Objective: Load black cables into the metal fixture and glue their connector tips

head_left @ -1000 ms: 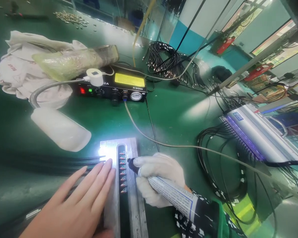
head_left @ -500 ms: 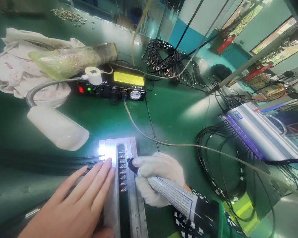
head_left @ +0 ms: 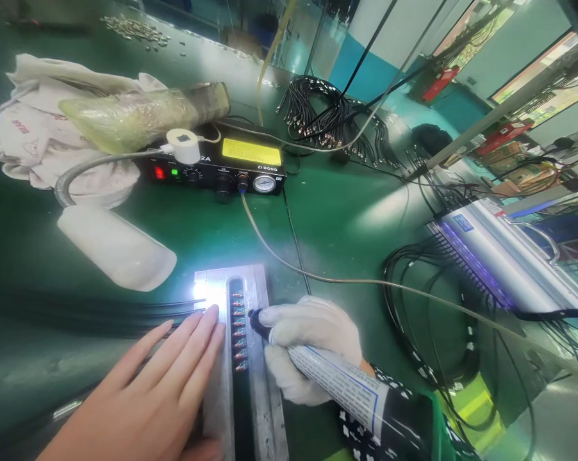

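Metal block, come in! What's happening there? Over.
Left hand flat on block. Right hand gripping tube, tip beside slot. Lamp clear of both hands.

Single head-worn view: faces forward and down across bench [head_left: 337, 221], close above left hand [head_left: 147, 387] and right hand [head_left: 318, 339]

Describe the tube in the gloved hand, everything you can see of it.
The tube is whitish, smooth-looking, with fine print, a blue line, a dark nozzle and a black rear section. It slants in the gloved right hand, nozzle over the metal block; tip contact is unclear.
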Action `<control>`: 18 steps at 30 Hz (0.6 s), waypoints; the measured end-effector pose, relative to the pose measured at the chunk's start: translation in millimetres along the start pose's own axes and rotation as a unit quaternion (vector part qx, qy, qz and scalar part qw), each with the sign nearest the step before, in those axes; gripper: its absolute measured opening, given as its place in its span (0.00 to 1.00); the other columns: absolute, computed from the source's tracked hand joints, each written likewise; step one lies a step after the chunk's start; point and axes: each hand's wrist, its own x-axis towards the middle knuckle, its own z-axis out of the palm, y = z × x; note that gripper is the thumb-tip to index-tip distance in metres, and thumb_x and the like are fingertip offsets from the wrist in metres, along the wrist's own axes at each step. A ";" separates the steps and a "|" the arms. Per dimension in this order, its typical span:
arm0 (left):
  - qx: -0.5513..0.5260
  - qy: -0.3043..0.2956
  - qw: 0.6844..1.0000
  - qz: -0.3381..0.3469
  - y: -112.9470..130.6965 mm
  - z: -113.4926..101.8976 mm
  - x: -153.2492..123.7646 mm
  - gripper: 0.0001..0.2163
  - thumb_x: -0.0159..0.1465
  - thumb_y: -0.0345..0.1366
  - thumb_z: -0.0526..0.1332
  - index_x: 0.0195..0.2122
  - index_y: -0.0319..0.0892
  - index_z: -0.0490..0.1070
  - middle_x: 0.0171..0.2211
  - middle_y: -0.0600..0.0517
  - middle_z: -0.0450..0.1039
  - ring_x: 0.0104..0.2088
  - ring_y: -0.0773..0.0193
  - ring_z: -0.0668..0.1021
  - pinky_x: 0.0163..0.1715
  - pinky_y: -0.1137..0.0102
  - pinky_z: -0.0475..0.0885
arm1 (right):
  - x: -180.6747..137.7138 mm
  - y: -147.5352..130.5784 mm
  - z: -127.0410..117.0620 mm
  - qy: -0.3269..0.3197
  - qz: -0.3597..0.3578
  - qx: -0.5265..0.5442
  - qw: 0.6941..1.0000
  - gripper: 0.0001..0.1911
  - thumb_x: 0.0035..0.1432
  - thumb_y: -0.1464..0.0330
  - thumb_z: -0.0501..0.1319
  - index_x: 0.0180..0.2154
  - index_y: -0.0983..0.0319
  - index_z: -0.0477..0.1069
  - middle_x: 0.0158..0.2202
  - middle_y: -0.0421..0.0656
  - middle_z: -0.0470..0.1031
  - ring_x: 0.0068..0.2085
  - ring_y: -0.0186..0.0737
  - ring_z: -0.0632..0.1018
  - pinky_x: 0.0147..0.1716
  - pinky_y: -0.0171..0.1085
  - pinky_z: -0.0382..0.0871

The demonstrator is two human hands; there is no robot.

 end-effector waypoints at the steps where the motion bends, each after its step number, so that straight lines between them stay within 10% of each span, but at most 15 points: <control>1: -0.001 0.001 1.000 0.001 0.3 -0.2 0.4 0.44 0.63 0.68 0.49 0.74 0.52 0.35 0.66 0.47 0.68 0.64 0.51 0.70 0.72 0.59 0.44 | 0.3 0.3 0.0 -0.002 -0.004 -0.003 1.000 0.06 0.55 0.72 0.63 0.30 0.58 0.68 0.34 0.36 0.83 0.25 0.30 0.79 0.29 0.32 0.70; 18: 0.001 0.002 1.000 0.001 0.7 0.6 0.3 0.46 0.63 0.68 0.50 0.74 0.49 0.35 0.66 0.45 0.68 0.64 0.48 0.71 0.72 0.58 0.45 | -0.8 4.1 1.8 0.016 -0.003 0.013 1.000 0.06 0.55 0.73 0.64 0.33 0.58 0.70 0.38 0.39 0.84 0.29 0.34 0.82 0.30 0.34 0.73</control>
